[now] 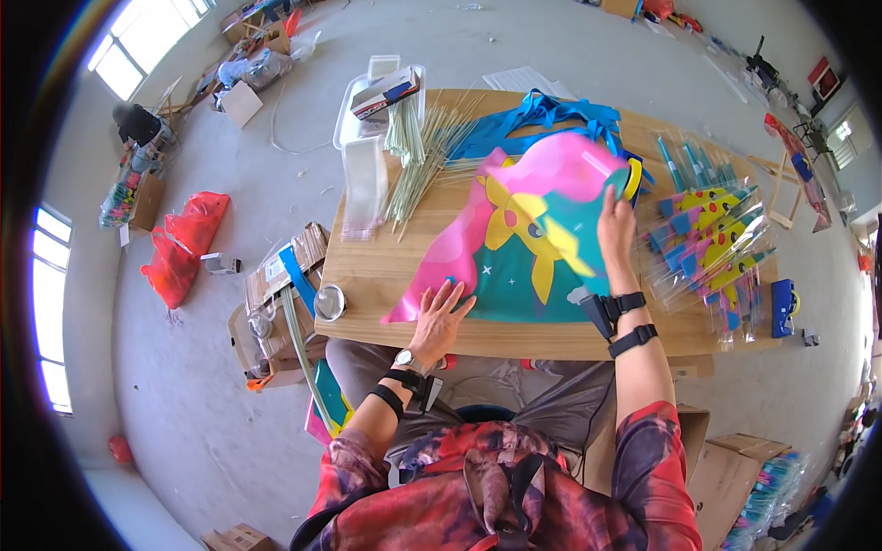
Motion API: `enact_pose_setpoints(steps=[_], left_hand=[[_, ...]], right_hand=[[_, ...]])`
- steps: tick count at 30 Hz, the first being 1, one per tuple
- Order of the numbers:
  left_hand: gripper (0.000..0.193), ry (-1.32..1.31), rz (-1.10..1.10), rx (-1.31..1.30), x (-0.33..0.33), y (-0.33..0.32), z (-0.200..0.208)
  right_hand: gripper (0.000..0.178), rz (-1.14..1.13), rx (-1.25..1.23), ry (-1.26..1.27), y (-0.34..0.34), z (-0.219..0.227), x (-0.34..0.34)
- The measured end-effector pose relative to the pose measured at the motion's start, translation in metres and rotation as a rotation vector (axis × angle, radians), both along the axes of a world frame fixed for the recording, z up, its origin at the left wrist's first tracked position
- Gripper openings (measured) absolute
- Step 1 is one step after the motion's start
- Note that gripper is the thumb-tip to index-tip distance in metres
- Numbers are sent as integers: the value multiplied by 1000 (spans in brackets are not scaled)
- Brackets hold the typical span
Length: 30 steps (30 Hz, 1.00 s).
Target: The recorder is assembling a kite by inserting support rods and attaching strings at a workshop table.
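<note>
A thin pink and teal sheet (505,289) printed with a yellow cartoon animal spreads over the near middle of the wooden table. My left hand (439,321) rests with fingers apart on its lower left part, pressing it to the tabletop. At its right side, my right hand (616,220) is closed on the sheet's edge; the upper right part looks raised and smeared by motion. Just beyond my right fingers shows a yellow ring-shaped thing (634,179), partly hidden. Blue fabric strips (551,119) lie in a heap behind the sheet.
Thin pale sticks (427,156) lie on the table (367,285) beside a clear plastic tub (356,92). At the right are clear-wrapped printed packs (717,230) and a blue tape dispenser (783,308). A round glass dish (330,302) stands at the left edge. A red bag (188,243) lies on the floor.
</note>
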State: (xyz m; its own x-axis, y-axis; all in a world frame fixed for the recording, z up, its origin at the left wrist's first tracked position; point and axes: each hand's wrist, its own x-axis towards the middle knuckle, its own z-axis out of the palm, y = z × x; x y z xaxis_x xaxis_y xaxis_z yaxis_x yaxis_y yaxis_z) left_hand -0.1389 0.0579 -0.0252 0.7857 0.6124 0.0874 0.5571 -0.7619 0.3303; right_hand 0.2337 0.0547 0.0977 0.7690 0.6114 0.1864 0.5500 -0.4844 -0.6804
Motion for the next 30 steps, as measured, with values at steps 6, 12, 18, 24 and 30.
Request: enact_pose_setpoints(steps=[6, 12, 18, 24, 30], left_hand=[[63, 2, -21, 23, 10, -1, 6], [65, 30, -45, 29, 9, -3, 11], [67, 32, -9, -20, 7, -17, 10], [61, 38, -2, -79, 3, -27, 37], [59, -88, 18, -33, 26, -3, 27]], right_hand=[[54, 414, 229, -513, -37, 3, -78], [77, 582, -120, -450, -35, -97, -139], [84, 771, -198, -341, -32, -135, -143], [79, 717, -86, -311, -55, -115, -111], [63, 331, -199, -429, -108, -118, -59]])
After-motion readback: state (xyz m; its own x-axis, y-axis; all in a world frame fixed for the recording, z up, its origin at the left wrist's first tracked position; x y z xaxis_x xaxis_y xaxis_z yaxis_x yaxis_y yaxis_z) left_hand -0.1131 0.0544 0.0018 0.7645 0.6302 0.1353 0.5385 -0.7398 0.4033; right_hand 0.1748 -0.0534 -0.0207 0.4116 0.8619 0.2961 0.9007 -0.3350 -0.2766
